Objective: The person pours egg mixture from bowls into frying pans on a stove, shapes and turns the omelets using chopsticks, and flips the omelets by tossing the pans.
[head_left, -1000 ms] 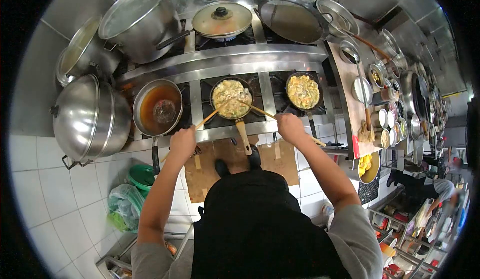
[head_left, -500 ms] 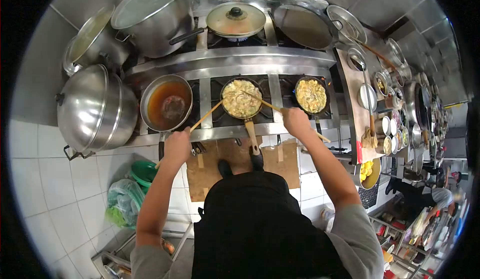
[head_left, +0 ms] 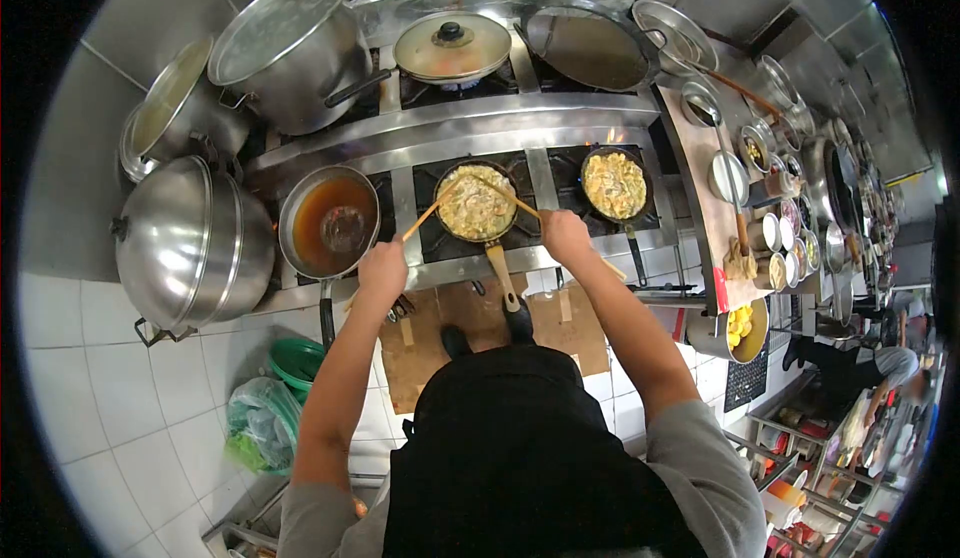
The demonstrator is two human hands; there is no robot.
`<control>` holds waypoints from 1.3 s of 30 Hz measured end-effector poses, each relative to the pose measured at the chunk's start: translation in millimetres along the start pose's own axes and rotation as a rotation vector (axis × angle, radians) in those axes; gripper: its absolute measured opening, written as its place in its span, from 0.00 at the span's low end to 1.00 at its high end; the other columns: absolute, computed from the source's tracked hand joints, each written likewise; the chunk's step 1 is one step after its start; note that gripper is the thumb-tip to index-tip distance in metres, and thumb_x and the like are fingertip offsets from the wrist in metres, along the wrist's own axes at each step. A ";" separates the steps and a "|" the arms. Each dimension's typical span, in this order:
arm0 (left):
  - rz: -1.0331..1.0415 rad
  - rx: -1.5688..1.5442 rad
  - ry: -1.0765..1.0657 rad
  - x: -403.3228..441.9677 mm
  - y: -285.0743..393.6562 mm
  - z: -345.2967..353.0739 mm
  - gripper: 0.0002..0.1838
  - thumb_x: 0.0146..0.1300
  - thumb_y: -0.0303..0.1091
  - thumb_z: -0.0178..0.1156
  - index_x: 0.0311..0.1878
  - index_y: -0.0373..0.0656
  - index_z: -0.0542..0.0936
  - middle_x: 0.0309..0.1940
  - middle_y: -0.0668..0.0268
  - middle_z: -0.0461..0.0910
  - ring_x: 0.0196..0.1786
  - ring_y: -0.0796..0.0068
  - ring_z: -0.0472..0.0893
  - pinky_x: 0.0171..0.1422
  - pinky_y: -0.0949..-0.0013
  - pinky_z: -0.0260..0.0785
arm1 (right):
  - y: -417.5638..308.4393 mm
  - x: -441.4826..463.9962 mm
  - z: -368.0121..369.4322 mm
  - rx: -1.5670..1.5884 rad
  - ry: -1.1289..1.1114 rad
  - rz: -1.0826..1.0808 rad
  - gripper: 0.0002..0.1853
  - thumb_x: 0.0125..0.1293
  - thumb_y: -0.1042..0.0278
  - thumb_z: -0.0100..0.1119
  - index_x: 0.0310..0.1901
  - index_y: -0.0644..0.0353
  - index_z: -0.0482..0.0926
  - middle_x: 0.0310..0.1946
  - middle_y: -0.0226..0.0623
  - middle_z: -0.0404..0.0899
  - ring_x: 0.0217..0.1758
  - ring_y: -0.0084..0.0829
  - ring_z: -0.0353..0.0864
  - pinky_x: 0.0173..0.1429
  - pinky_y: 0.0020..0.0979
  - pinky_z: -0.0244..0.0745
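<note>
My left hand (head_left: 382,276) is closed around a long wooden chopstick (head_left: 420,220) whose tip reaches the left side of the egg mixture (head_left: 474,208). A second wooden chopstick (head_left: 520,202) is gripped in my right hand (head_left: 567,236), its tip in the same mixture from the right. That mixture, pale with chopped bits, fills a small frying pan (head_left: 493,238) on the front middle burner. The pan's wooden handle (head_left: 503,276) points toward me, and neither hand touches it. To the right, another frying pan (head_left: 628,220) holds a yellower egg mixture (head_left: 615,186).
At left are a pan of reddish-brown liquid (head_left: 338,224), a domed steamer (head_left: 170,243) and a tall pot (head_left: 300,68). Behind stand a lidded pan (head_left: 452,50) and a dark pan (head_left: 590,48). Flames show behind the right pan. Ingredient containers line the right counter; a co-worker (head_left: 850,376) is far right.
Both hands have moved closer together, the left one shifting right and up, the right one left. The chopstick tips have moved within the egg mixture. The whole view has tilted slightly.
</note>
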State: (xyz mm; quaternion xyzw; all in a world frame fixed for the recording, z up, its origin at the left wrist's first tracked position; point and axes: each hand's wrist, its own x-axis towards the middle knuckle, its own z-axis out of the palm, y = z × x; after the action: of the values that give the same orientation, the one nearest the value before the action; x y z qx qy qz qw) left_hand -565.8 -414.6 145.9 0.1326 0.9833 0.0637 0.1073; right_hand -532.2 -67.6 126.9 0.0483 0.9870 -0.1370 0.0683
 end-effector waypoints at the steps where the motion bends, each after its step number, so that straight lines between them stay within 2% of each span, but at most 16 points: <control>1: -0.009 0.012 -0.009 8.4 -1.7 5.5 0.18 0.69 0.33 0.51 0.59 0.44 0.79 0.33 0.44 0.83 0.39 0.44 0.85 0.43 0.45 0.77 | 4.7 0.3 0.7 -0.002 0.006 0.021 0.11 0.66 0.69 0.50 0.44 0.58 0.83 0.34 0.54 0.84 0.41 0.55 0.86 0.45 0.49 0.82; 5: -0.045 -0.018 -0.019 1.8 -8.8 3.8 0.18 0.69 0.33 0.51 0.59 0.44 0.79 0.33 0.44 0.83 0.38 0.43 0.85 0.43 0.45 0.77 | 23.6 -7.1 -14.0 0.021 -0.016 0.074 0.12 0.66 0.69 0.50 0.44 0.58 0.84 0.35 0.55 0.84 0.42 0.55 0.86 0.47 0.50 0.81; 7: -0.043 -0.039 -0.021 -7.1 1.1 -11.5 0.15 0.67 0.31 0.51 0.54 0.41 0.80 0.33 0.46 0.84 0.40 0.44 0.85 0.44 0.46 0.77 | 16.2 -19.3 -33.3 0.061 -0.005 0.101 0.12 0.66 0.69 0.51 0.43 0.58 0.84 0.36 0.57 0.84 0.41 0.56 0.85 0.47 0.50 0.81; 10: -0.007 -0.016 0.005 -2.8 6.9 -2.1 0.15 0.66 0.29 0.51 0.52 0.39 0.81 0.32 0.46 0.84 0.39 0.45 0.85 0.43 0.46 0.77 | 25.6 -12.3 -3.3 0.019 0.027 0.110 0.11 0.67 0.67 0.52 0.43 0.55 0.85 0.31 0.56 0.82 0.37 0.57 0.84 0.44 0.53 0.80; 13: -0.010 -0.041 0.045 -0.1 -4.7 4.6 0.15 0.65 0.29 0.51 0.52 0.39 0.80 0.31 0.46 0.83 0.38 0.44 0.85 0.43 0.46 0.77 | 32.2 -25.5 -3.6 0.062 0.028 0.103 0.12 0.65 0.70 0.50 0.42 0.60 0.84 0.32 0.57 0.83 0.38 0.55 0.85 0.44 0.50 0.81; 16: 0.009 -0.073 0.045 -24.1 -15.8 -1.6 0.15 0.68 0.32 0.51 0.54 0.41 0.80 0.31 0.44 0.83 0.37 0.42 0.84 0.42 0.43 0.76 | 17.1 -45.2 -26.4 0.101 0.025 0.086 0.12 0.66 0.70 0.50 0.43 0.59 0.84 0.32 0.56 0.83 0.37 0.55 0.85 0.43 0.51 0.81; 18: 0.025 -0.053 0.007 -33.7 -18.3 -5.1 0.15 0.70 0.34 0.51 0.54 0.42 0.80 0.31 0.44 0.83 0.36 0.40 0.84 0.42 0.42 0.76 | 30.7 -38.6 18.4 0.063 0.028 -0.054 0.12 0.67 0.68 0.51 0.45 0.58 0.83 0.33 0.54 0.84 0.38 0.54 0.85 0.42 0.51 0.80; 20: 0.006 0.005 -0.066 -40.6 -24.4 -7.7 0.14 0.69 0.33 0.51 0.51 0.40 0.81 0.31 0.44 0.83 0.37 0.40 0.84 0.42 0.43 0.76 | 13.7 -38.5 25.2 0.021 -0.048 -0.078 0.12 0.67 0.67 0.51 0.44 0.58 0.84 0.32 0.54 0.84 0.37 0.54 0.85 0.43 0.51 0.80; 23: -0.022 -0.013 0.001 -45.4 -25.6 -17.4 0.11 0.68 0.32 0.52 0.47 0.38 0.80 0.31 0.44 0.83 0.37 0.42 0.84 0.42 0.44 0.76 | 16.3 -35.8 14.7 0.012 -0.055 0.024 0.13 0.67 0.67 0.51 0.44 0.58 0.84 0.32 0.54 0.84 0.37 0.54 0.85 0.43 0.51 0.80; 26: -0.007 -0.030 -0.051 -57.4 -21.8 -41.5 0.10 0.62 0.28 0.55 0.46 0.38 0.80 0.33 0.47 0.84 0.39 0.45 0.85 0.43 0.47 0.77 | 4.5 -47.1 -1.7 0.065 -0.072 0.011 0.13 0.67 0.67 0.50 0.44 0.59 0.84 0.32 0.54 0.84 0.38 0.55 0.85 0.44 0.51 0.81; 27: 0.012 -0.008 -0.067 -57.1 -22.9 -39.7 0.10 0.62 0.28 0.55 0.46 0.38 0.80 0.33 0.47 0.84 0.39 0.45 0.85 0.44 0.47 0.77 | 3.0 -47.0 12.9 0.130 -0.001 -0.054 0.13 0.66 0.67 0.50 0.43 0.60 0.84 0.33 0.56 0.84 0.38 0.56 0.85 0.44 0.51 0.81; 30: 0.025 0.043 -0.094 -57.3 -32.6 -39.3 0.11 0.63 0.28 0.55 0.46 0.39 0.81 0.32 0.47 0.84 0.40 0.45 0.85 0.45 0.47 0.77 | -5.4 -54.1 35.5 0.047 -0.107 -0.066 0.12 0.66 0.67 0.51 0.41 0.60 0.85 0.32 0.56 0.84 0.38 0.56 0.85 0.43 0.51 0.81; 31: 0.016 0.047 -0.096 -56.1 -33.6 -43.5 0.11 0.63 0.29 0.54 0.46 0.39 0.81 0.32 0.47 0.84 0.41 0.45 0.85 0.46 0.47 0.77 | -5.3 -61.1 31.9 0.042 -0.094 -0.004 0.12 0.65 0.68 0.51 0.39 0.60 0.85 0.32 0.55 0.84 0.38 0.55 0.85 0.42 0.51 0.81; 35: 0.091 -0.052 -0.100 -61.9 -28.8 -60.1 0.11 0.68 0.33 0.52 0.44 0.38 0.81 0.32 0.45 0.83 0.38 0.42 0.84 0.45 0.44 0.76 | 14.8 -77.4 -8.4 0.004 -0.015 -0.056 0.11 0.63 0.71 0.52 0.36 0.59 0.86 0.29 0.53 0.84 0.36 0.53 0.86 0.42 0.51 0.81; 38: 0.169 -0.098 -0.075 -57.8 -9.0 -66.4 0.11 0.68 0.33 0.53 0.44 0.40 0.82 0.33 0.45 0.83 0.40 0.42 0.84 0.47 0.44 0.75 | 5.2 -75.3 -36.6 -0.065 -0.075 -0.070 0.10 0.61 0.71 0.53 0.34 0.59 0.86 0.28 0.52 0.84 0.36 0.52 0.86 0.42 0.50 0.81; 39: 0.170 -0.044 -0.116 -50.5 -13.0 -58.7 0.11 0.68 0.33 0.53 0.44 0.40 0.83 0.34 0.45 0.83 0.41 0.42 0.84 0.47 0.44 0.75 | 20.4 -67.2 -19.6 -0.108 -0.108 -0.119 0.10 0.60 0.70 0.53 0.33 0.60 0.86 0.30 0.53 0.84 0.37 0.52 0.86 0.44 0.49 0.82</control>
State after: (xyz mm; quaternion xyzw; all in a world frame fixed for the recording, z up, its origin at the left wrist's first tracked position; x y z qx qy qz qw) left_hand -534.9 -446.5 210.5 0.2165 0.9590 0.0864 0.1613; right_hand -466.0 -47.8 150.1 -0.0219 0.9889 -0.0900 0.1158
